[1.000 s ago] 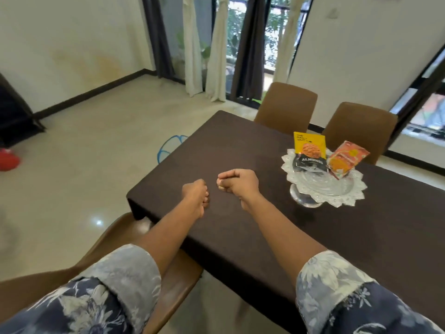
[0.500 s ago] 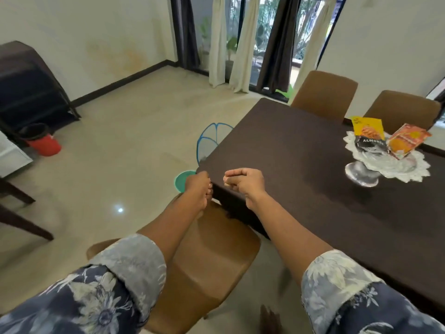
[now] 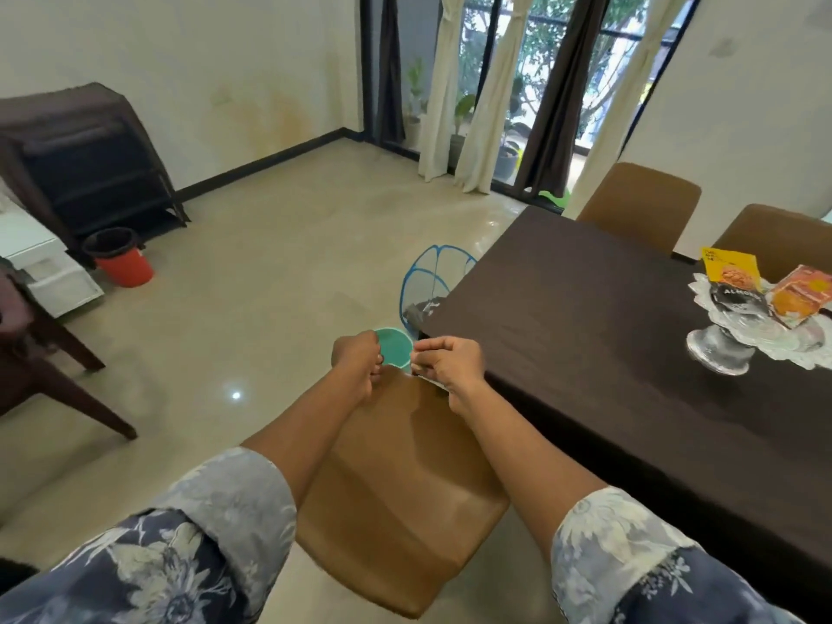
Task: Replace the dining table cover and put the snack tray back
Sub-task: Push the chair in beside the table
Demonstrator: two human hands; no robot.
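Note:
A dark brown cover (image 3: pixel 608 353) lies spread over the dining table on the right. On it, near the far right, stands the snack tray (image 3: pixel 720 349), a glass pedestal dish with a white lace doily. It holds a yellow almond packet (image 3: pixel 731 274) and an orange packet (image 3: pixel 799 295). My left hand (image 3: pixel 355 367) and my right hand (image 3: pixel 445 367) are side by side, both curled into fists. They hover off the table's near left corner, over the top edge of a brown chair (image 3: pixel 405 488). Neither hand visibly holds anything.
Two more brown chairs (image 3: pixel 639 204) stand at the table's far side. A blue mesh basket (image 3: pixel 432 281) and a teal disc (image 3: pixel 394 346) lie on the floor by the table's end. At the left are a dark wooden chair (image 3: pixel 45 376), a red bucket (image 3: pixel 121 263) and a dark shelf (image 3: pixel 90 159).
The view has swung left and back from the table. My fists, earlier over the cover, now sit past its corner above the chair. The tray has not moved.

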